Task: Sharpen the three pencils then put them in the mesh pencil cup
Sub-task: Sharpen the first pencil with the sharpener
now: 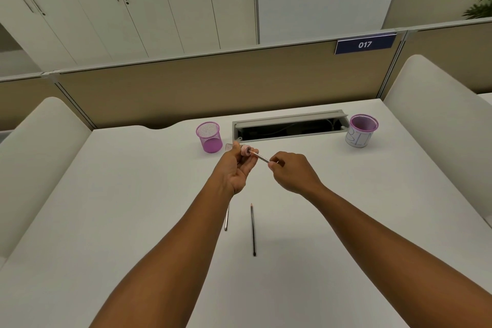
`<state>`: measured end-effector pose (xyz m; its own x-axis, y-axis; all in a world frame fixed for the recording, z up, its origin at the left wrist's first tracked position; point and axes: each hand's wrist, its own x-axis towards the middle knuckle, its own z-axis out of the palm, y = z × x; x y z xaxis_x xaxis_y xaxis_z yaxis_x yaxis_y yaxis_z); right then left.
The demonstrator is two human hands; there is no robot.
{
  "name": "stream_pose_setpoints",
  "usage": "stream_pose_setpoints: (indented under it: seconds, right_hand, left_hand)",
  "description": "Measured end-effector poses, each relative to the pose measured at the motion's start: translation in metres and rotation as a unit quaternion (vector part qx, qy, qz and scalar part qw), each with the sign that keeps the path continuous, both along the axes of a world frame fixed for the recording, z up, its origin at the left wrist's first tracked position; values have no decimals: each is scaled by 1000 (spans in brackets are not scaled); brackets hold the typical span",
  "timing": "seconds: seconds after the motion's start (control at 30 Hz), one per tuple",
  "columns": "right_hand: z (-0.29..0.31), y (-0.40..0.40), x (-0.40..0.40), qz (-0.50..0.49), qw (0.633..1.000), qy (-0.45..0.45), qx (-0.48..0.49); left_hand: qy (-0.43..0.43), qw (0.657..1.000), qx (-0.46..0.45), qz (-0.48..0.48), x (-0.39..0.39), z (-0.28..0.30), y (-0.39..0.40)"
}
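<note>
1. Left hand [235, 168]: raised above the desk [111, 194], palm turned up, fingers curled around a small pink sharpener [245, 151]. Most of the sharpener's body is hidden by the fingertips; its shape is hard to make out.
2. Right hand [291, 172]: fingers pinched closed on the held pencil [260, 157], just right of the sharpener. The pencil's rear part is covered by the hand; its front end meets the sharpener's opening, and the tip cannot be seen.
3. Small pale object [229, 146]: just behind the sharpener, partly covered by the left thumb; possibly a lid or scrap, too blurred to tell.
4. Mesh pencil cup [209, 137]: pink, upright, on the desk just left of and beyond the sharpener, near the left hand but apart from it. Contents cannot be judged through the mesh.
5. Second pencil [252, 229]: lying on the desk well nearer the camera than the sharpener, between the two forearms, fully visible, point away from the camera.
6. Third pencil [226, 218]: lying left of the second, its far end hidden under the left wrist.
7. Labelled cup [360, 132]: pink-rimmed with a white wrap bearing handwriting, far right of the sharpener; the lettering is not clearly legible.
8. Cable tray opening [290, 129]: behind the sharpener, interior dark.
</note>
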<state>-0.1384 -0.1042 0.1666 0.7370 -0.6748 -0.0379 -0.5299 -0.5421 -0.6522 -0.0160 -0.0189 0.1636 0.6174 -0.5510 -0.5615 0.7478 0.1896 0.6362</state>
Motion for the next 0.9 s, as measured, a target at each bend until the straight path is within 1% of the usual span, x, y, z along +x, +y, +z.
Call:
stream_pose_setpoints:
  seconds: [0.17,0.27,0.33,0.37,0.4,0.43,0.47,0.5,0.53,0.57,0.6,0.63,0.67,0.73,0.8,0.83,0.9]
  right_hand:
    - [0,0,3,-8,1000,-7,-29]
    - [4,1,3,-14,997,-7,-73]
    - [7,3,3,-13,993,4,-116]
    - [9,4,4,-13,992,19,-126]
    - [12,5,6,-15,993,38,-114]
    - [15,4,8,-24,996,51,-69]
    - [19,1,10,-43,998,47,27]
    - [25,-4,12,-68,984,31,161]
    - [33,-7,11,-94,948,19,304]
    - [40,-9,9,-102,912,14,397]
    - [43,-11,7,-94,898,16,429]
    - [45,-10,7,-84,904,24,419]
    - [44,-9,7,-72,921,36,381]
    - [39,-4,9,-35,964,48,258]
    - [27,-3,11,5,994,51,102]
    - [22,-2,10,8,998,50,22]
    - [17,2,8,-1,993,35,-111]
  left_hand:
    - [-15,1000,7,-11,0,1,-2]
    - [-39,999,15,-35,-2,1,-3]
    - [-49,998,13,-46,-4,1,-4]
    - [-50,998,9,-48,-4,2,-4]
    - [-48,998,4,-48,-5,2,-4]
    - [-45,998,1,-48,-5,3,-5]
    - [-44,998,-3,-47,-5,3,-5]
    - [-45,998,-8,-45,-5,3,-4]
    - [-48,998,-13,-46,-5,3,-4]
    - [-50,998,-15,-47,-5,3,-4]
    - [-51,997,-14,-48,-4,3,-4]
    - [-51,998,-12,-45,-4,3,-4]
    - [-52,998,-6,-40,-4,4,-5]
    - [-55,998,7,-35,-2,6,-7]
    - [-54,998,15,-27,-1,8,-8]
    - [-50,998,17,-22,-1,8,-7]
    - [-44,999,16,-19,-2,9,-7]
